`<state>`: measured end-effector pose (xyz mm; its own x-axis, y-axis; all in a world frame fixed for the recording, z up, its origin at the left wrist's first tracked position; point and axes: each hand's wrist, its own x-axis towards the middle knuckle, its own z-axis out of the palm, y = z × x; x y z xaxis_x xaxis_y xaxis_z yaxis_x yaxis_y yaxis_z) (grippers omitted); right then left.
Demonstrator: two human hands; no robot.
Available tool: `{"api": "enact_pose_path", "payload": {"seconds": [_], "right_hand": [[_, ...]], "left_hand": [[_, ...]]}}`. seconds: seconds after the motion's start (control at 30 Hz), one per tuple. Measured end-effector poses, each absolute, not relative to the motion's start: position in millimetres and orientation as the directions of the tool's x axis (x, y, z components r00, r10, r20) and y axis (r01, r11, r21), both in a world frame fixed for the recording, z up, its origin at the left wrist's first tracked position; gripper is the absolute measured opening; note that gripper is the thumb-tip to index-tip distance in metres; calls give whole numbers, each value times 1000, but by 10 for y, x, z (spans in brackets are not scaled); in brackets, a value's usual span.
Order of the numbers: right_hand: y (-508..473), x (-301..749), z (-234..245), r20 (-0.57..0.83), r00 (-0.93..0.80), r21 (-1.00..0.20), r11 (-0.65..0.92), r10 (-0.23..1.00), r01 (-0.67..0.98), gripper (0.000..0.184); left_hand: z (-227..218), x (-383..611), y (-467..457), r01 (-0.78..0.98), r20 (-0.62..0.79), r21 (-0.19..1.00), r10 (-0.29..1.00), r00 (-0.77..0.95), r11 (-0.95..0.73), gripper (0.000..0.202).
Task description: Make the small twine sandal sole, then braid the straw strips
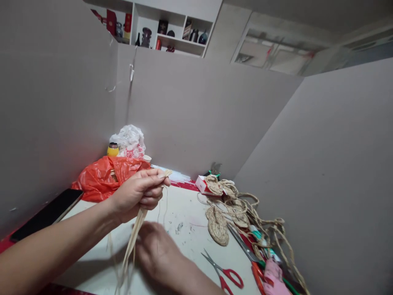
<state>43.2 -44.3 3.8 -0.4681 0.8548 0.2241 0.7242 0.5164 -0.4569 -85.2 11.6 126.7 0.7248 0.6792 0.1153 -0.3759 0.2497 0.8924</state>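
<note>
My left hand is raised over the white tabletop, fingers pinched shut on pale straw strips that hang down from it. Just below, my right hand lies low and blurred by motion beside the hanging strips; its fingers do not show clearly. To the right rest a small woven straw sole and a tangle of braided straw rope.
Red-handled scissors lie at the front right, with a second larger pair beside them. An orange plastic bag, a white bag and a yellow jar sit at the back left. A dark phone lies left. Grey partition walls enclose the table.
</note>
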Motion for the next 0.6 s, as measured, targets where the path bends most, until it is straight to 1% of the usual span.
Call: {"api": "enact_pose_path", "payload": {"seconds": [0.07, 0.1, 0.17, 0.2, 0.23, 0.3, 0.33, 0.37, 0.4, 0.43, 0.47, 0.5, 0.53, 0.6], "right_hand": [[-435, 799, -18, 240, -277, -355, 350, 930, 867, 40], [-442, 965, -59, 210, -211, -311, 270, 955, 911, 42], [-494, 1204, -158, 120, -108, -263, 137, 987, 955, 47], [-536, 1268, -205, 71, -107, -260, 122, 992, 958, 51], [-582, 1300, -244, 54, -148, -274, 157, 988, 949, 53], [-659, 1300, -264, 86, -267, -359, 280, 960, 890, 49], [-677, 1287, -235, 143, -274, -421, 309, 951, 853, 45], [-675, 1274, -176, 217, -231, -493, 310, 949, 813, 42], [-654, 1261, -89, 288, -129, -576, 279, 949, 769, 42], [-615, 1247, 18, 324, -35, -660, 253, 946, 707, 42], [-565, 1227, 136, 329, 47, -743, 228, 943, 630, 42], [-509, 1199, 252, 301, 106, -820, 200, 948, 537, 41], [-454, 1161, 355, 263, 118, -883, 189, 958, 429, 41], [-368, 1062, 478, 201, 80, -954, 177, 976, 242, 45]], "left_hand": [[1245, -874, 135, -377, 115, 892, 681, 724, 250, 15], [1232, -879, 150, -375, 113, 892, 679, 726, 252, 15], [1204, -864, 184, -376, 111, 889, 675, 730, 262, 15], [1188, -844, 201, -380, 110, 885, 672, 732, 269, 14], [1172, -818, 216, -383, 109, 881, 669, 735, 278, 14], [1135, -756, 238, -387, 110, 873, 656, 746, 295, 13], [1115, -726, 245, -385, 109, 872, 647, 755, 303, 14], [1094, -700, 252, -377, 105, 872, 632, 768, 313, 14], [1073, -679, 258, -365, 97, 872, 617, 781, 326, 14], [1050, -663, 264, -353, 92, 874, 599, 796, 334, 14], [1027, -653, 270, -336, 82, 877, 582, 809, 343, 15], [1002, -646, 276, -318, 71, 882, 568, 820, 349, 16], [975, -641, 280, -299, 59, 887, 556, 829, 351, 17], [916, -635, 279, -272, 43, 897, 542, 839, 349, 18]]}}
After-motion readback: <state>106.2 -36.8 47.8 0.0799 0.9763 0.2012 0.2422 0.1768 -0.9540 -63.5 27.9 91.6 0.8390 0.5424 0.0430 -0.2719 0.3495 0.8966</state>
